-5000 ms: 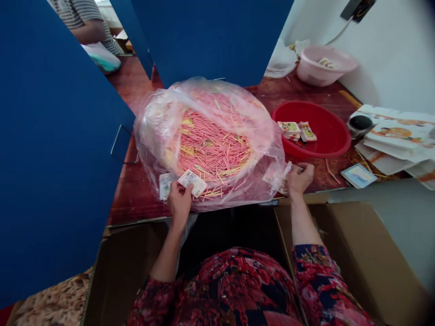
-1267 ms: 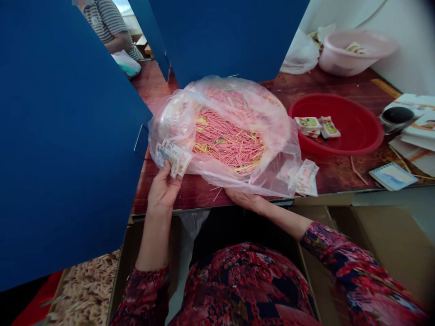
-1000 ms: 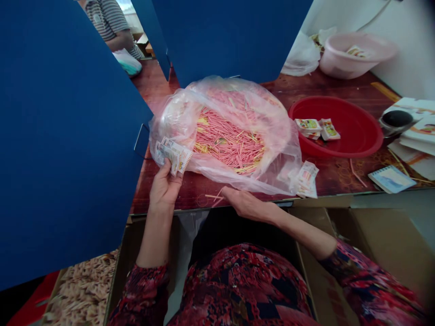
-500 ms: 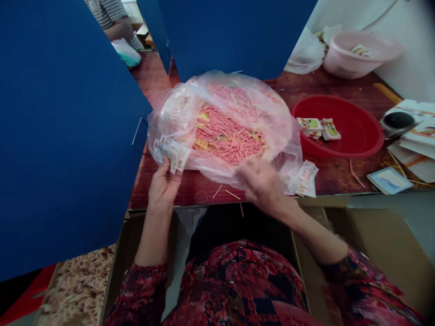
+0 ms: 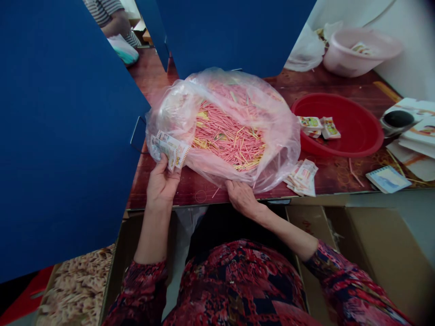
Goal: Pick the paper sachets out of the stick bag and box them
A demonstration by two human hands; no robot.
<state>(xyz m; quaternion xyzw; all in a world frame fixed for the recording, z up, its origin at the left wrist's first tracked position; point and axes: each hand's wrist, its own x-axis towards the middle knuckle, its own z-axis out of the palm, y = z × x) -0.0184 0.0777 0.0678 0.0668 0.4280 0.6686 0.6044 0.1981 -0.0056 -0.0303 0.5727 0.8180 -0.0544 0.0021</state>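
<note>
A large clear plastic bag (image 5: 282, 136) lies open on the table, full of short pink and yellow sticks (image 5: 231, 136). At its left edge my left hand (image 5: 163, 181) pinches a few small printed packets (image 5: 171, 151). My right hand (image 5: 242, 197) is at the table's front edge, under the near rim of the bag, with its fingers curled down. Whatever those fingers hold, if anything, is hidden. More printed packets (image 5: 304, 176) lie in a pile to the right of the bag.
A red basin (image 5: 360, 131) with several packets stands at the right. Behind it is a pale pink basin (image 5: 346, 63). A small notebook (image 5: 388, 179) and a dark cup (image 5: 397, 120) are at far right. Blue panels (image 5: 68, 136) border the left and back. Another person's arm (image 5: 117, 25) shows at top left.
My right hand has moved down and left from above the bag's front to the table edge. One yellow stick no longer shows there. My left hand keeps its packets in nearly the same place.
</note>
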